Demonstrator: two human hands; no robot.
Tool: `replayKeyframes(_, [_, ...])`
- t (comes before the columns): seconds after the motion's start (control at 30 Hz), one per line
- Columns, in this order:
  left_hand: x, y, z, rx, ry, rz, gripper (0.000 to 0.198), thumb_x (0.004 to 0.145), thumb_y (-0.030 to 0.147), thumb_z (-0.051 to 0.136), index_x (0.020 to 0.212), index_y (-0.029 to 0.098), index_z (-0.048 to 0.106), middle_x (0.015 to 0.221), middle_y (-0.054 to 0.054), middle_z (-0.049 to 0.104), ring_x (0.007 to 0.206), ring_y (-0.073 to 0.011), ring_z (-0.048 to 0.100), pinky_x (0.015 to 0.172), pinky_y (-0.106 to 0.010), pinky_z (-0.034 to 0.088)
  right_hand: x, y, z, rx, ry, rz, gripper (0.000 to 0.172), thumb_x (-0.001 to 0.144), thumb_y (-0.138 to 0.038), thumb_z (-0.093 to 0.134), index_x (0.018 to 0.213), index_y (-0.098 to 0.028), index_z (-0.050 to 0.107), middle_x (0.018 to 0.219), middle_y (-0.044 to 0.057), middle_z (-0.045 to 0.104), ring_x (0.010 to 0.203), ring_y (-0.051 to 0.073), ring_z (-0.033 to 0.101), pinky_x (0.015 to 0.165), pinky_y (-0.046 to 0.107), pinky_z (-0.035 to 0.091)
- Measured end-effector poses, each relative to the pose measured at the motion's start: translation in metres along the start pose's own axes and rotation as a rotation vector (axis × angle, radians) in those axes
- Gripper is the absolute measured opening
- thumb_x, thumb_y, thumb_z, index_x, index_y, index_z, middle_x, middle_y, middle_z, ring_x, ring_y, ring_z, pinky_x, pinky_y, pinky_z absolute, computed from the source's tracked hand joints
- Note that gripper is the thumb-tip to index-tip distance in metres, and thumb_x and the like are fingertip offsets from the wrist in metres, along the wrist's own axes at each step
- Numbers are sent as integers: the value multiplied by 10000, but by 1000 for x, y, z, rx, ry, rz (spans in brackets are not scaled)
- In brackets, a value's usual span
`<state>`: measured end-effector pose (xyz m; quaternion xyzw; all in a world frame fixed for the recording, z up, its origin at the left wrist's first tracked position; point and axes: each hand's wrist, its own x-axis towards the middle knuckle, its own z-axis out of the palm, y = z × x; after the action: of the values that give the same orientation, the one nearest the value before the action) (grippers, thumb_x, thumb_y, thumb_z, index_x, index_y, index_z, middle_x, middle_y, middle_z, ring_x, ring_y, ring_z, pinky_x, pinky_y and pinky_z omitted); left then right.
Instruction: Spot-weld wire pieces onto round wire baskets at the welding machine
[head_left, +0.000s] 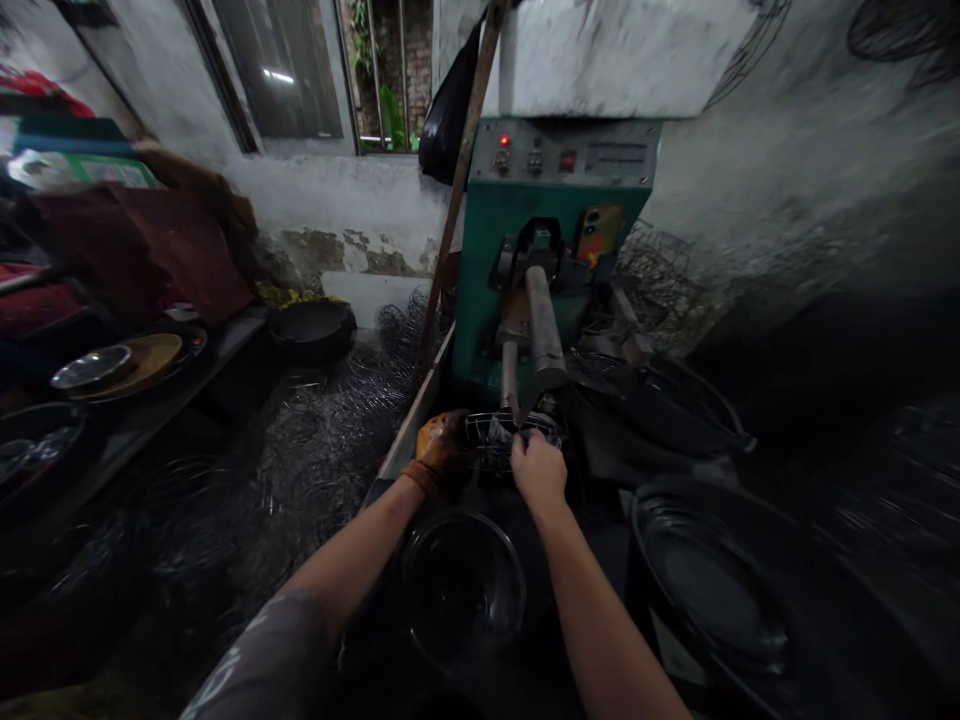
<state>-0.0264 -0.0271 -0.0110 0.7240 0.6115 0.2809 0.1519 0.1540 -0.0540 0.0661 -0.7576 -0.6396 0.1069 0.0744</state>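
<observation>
A round bowl [465, 585] sits closest, out in front of the green machine [484, 240]. Just past it, right by the machine's rods [546, 330], there's a wire frame [487, 430]. The person's gloved left hand [441, 447] has its fingers curled round the frame's left end. The bare right hand [540, 468] is bunched up at the frame, fingertips close together, can't tell if they're pinching anything. Loose wire's [322, 420] heaped left of the machine.

The wire frame [495, 455] is partly hidden by the left hand [441, 447] and right hand [541, 468], a basin [76, 425] is cut off at the left edge, and wires [900, 510] at far right are blurred.
</observation>
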Motion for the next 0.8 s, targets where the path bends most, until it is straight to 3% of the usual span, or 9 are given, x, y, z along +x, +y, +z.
replayKeyframes(0.27, [11,19,1,216,-30,114,729,805,416,829,1462,155,650,1348,-168,736,1233,-376,699,1052,-484,573,11,25,5,35,79,39,300,1099,-211,512,1180,-73,766,1031,191,815,1000,287,791,802,302,525])
replayKeyframes(0.6, [12,16,7,215,-71,153,763,821,459,821,1479,121,633,1373,-176,722,1250,-362,688,1066,-463,556,16,34,10,67,96,34,305,1076,-191,508,1167,-67,772,994,190,809,960,285,787,771,301,508])
replayKeyframes(0.8, [16,34,1,268,-92,179,757,819,521,811,1466,167,642,1348,-148,730,1223,-365,689,1040,-472,548,22,48,15,112,133,49,315,1045,-193,527,1192,-30,752,1000,218,804,964,309,774,806,330,519])
